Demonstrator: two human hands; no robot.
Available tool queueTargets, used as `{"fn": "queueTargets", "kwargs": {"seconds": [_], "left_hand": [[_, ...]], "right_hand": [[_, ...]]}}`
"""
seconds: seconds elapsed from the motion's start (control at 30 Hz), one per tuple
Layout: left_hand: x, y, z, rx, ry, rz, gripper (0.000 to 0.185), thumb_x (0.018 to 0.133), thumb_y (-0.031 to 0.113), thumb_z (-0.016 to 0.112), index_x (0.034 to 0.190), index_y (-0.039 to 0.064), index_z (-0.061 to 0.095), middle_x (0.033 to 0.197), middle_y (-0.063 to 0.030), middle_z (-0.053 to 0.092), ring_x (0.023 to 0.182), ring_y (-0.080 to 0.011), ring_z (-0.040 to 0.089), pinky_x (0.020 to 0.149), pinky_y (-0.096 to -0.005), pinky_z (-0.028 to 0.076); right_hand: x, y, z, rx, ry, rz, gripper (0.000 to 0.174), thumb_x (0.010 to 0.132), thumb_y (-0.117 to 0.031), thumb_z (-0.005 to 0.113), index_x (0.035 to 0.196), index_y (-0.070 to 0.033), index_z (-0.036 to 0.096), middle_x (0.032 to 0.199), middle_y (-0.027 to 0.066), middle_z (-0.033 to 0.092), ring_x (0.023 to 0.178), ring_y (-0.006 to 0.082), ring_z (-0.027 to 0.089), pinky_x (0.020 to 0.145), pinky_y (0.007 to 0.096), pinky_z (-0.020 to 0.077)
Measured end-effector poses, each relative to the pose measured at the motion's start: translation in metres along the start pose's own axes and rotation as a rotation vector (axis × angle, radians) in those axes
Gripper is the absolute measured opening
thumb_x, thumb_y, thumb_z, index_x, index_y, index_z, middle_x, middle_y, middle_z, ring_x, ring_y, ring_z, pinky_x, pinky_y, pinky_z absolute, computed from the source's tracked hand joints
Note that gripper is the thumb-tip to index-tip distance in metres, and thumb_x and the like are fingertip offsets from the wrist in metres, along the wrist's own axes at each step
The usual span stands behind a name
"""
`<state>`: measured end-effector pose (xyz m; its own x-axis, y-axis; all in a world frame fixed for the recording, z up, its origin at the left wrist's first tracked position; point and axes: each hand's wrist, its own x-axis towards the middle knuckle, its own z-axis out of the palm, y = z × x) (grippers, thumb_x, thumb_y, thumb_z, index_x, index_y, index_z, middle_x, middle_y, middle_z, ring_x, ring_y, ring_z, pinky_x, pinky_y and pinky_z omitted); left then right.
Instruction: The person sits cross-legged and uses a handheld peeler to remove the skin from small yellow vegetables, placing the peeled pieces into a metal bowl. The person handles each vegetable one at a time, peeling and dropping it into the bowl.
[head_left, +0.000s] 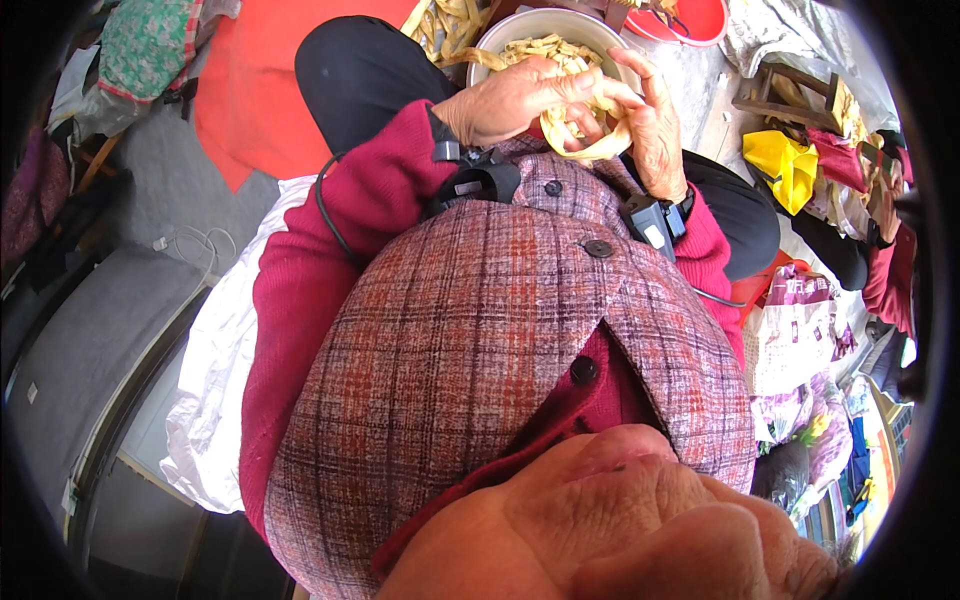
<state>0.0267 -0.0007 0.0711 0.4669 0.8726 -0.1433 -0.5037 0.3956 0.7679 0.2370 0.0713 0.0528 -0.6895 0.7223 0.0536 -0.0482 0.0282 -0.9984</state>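
Observation:
My left hand (517, 101) reaches across the rim of a white tub (491, 37), its fingers on a pale yellow flat braided strip (600, 146), which looks like straw or husk. Facing it, my right hand (658, 135) pinches the same strip between thumb and fingers, with its forefinger raised. Below the hands the strip hangs in a loop close to my vest. Inside the tub lies more coiled yellow braid (551, 49). Parts of the strip are hidden behind my fingers.
More strips (450, 22) lie left of the tub, by a red cloth (251, 90). Beyond it stands a red basin (705, 19). To the right are a small wooden stool (787, 112), a yellow bag (784, 169), printed bags (795, 337) and another person's hand (889, 217).

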Motion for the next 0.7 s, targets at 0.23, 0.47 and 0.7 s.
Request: {"fn": "queueTargets", "kwargs": {"seconds": [0.23, 0.47, 0.7], "left_hand": [[0.009, 0.003, -0.013, -0.281, -0.143, 0.186, 0.059, 0.112, 0.042, 0.036, 0.137, -0.009, 0.053, 0.105, -0.0125, 0.061, 0.091, -0.0233, 0.066, 0.098, -0.0545, 0.054], [0.01, 0.001, -0.012, 0.002, 0.26, 0.123, 0.061, 0.109, 0.049, 0.046, 0.127, -0.007, 0.063, 0.091, -0.0102, 0.066, 0.074, -0.0158, 0.067, 0.075, -0.0359, 0.06], [0.016, -0.008, -0.019, 0.243, 0.408, -0.199, 0.055, 0.103, 0.051, 0.059, 0.125, 0.001, 0.065, 0.083, -0.0039, 0.069, 0.048, -0.0049, 0.056, 0.047, -0.0168, 0.045]], "right_hand": [[-0.024, 0.002, -0.05, -0.103, 0.17, 0.035, 0.031, 0.106, -0.029, 0.058, 0.098, -0.001, 0.07, 0.085, -0.0023, 0.059, 0.073, 0.0056, 0.046, 0.064, 0.0228, 0.0363], [-0.044, 0.012, -0.078, -0.029, 0.176, 0.227, 0.012, 0.101, -0.015, 0.068, 0.103, -0.004, 0.067, 0.087, -0.0037, 0.059, 0.076, 0.0041, 0.052, 0.068, 0.0195, 0.0403], [-0.04, 0.024, -0.063, -0.039, 0.023, 0.498, 0.015, 0.103, -0.018, 0.065, 0.112, -0.006, 0.063, 0.091, -0.002, 0.063, 0.083, 0.0051, 0.061, 0.06, 0.0191, 0.0484]]}}
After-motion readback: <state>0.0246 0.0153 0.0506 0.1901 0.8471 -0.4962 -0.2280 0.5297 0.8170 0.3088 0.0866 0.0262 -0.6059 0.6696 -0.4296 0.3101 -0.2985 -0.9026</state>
